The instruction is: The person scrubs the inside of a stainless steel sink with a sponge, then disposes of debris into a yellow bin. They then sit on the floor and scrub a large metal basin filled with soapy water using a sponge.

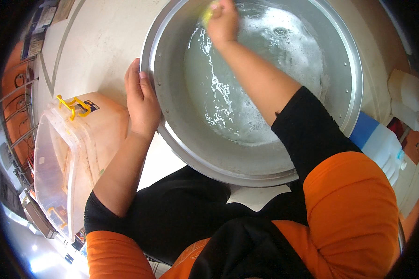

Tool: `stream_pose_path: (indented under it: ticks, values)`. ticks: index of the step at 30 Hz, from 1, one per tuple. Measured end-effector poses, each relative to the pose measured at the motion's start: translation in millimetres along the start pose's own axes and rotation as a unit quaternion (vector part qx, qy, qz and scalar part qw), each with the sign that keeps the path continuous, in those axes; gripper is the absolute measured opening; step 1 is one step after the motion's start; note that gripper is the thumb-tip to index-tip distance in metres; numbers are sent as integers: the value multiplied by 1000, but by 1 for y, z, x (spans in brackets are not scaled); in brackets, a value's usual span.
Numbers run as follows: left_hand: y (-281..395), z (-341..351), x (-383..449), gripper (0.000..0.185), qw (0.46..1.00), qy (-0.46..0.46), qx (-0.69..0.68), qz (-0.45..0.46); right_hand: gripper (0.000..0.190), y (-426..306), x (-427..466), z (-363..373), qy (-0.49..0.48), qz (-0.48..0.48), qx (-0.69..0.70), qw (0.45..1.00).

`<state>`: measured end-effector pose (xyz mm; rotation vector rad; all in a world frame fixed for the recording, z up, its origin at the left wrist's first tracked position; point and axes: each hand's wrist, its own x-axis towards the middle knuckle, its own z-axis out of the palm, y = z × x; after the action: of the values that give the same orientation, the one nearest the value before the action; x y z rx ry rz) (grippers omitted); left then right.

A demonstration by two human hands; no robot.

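Note:
A large round metal basin (174, 115) holds soapy water (199, 83) with foam along its right side. My right hand (224, 22) reaches over the water to the basin's far left part, its fingers closed around a yellow sponge or cloth (207, 15), blurred and mostly covered by the hand. At the basin's left rim is my left hand (142, 99), with the thumb on the rim's edge and the other fingers against the outside.
A translucent plastic storage box (108, 115) with yellow latches (73, 106) lies left of the basin. To the right stands a plastic jug (384, 144) with a blue label, and farther off are whitish containers (403, 87). My knees are below the basin.

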<state>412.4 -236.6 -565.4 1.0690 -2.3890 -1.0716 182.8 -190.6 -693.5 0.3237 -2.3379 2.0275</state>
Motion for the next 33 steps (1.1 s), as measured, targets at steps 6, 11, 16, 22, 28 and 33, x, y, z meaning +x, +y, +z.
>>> stream_pose_path:
  ticks: [6,11,16,22,28,33]
  values:
    - [-3,1,1,39,999,14,24,28,11,-15,-86,-8,-372,-125,24,920]
    - [-5,0,2,39,996,12,72,59,9,-3,-133,-53,-674,-51,-4,737]
    - [1,0,2,39,999,1,32,5,12,11,-141,-78,-777,-95,-120,610]
    - [7,-1,5,56,988,3,129,84,19,16,-166,-125,-853,-58,-207,476]
    - [-3,-1,9,56,989,14,125,74,17,-16,-99,-238,-915,15,-235,327]
    - [3,-3,9,53,991,4,132,32,30,-47,-17,-296,-846,-54,-471,246]
